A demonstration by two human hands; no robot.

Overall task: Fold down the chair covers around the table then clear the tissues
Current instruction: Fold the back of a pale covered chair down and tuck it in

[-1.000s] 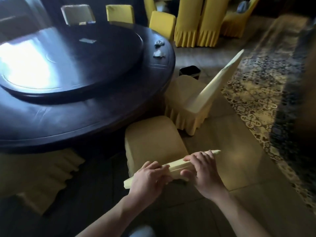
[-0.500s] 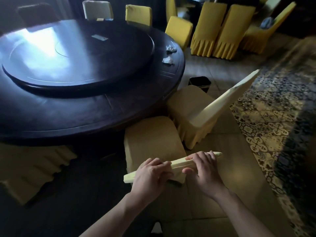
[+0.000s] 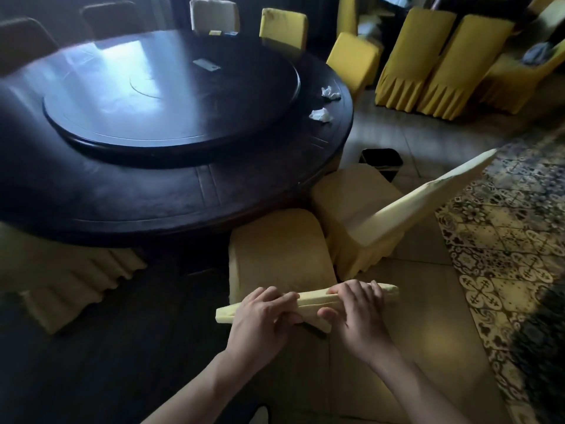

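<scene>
The big round dark worktop [image 3: 153, 191] fills the left of the view, ringed by chairs in yellow covers. Judging by how things lie, the task is at an early to middle stage — the cover work is in hand and the tissues are untouched.

The nearest chair [image 3: 275, 255] stands tucked against the worktop's near edge, and the top of its cover [image 3: 305, 301] is gathered into a thick pale band along the backrest. The next chair [image 3: 367, 215], to the right, shows its cover edge standing up along the backrest; whether it counts as folded is hard to say. The far chairs [image 3: 282, 30] are too dim to judge.

The left hand [image 3: 260, 319] and the right hand [image 3: 354, 313] both grip the gathered band, fingers curled over its top and thumbs beneath, side by side and almost touching.

Two crumpled tissues [image 3: 321, 114] lie on the worktop's far right rim, well apart from the hands — a black bin [image 3: 382, 162] stands on the floor below that side.
</scene>
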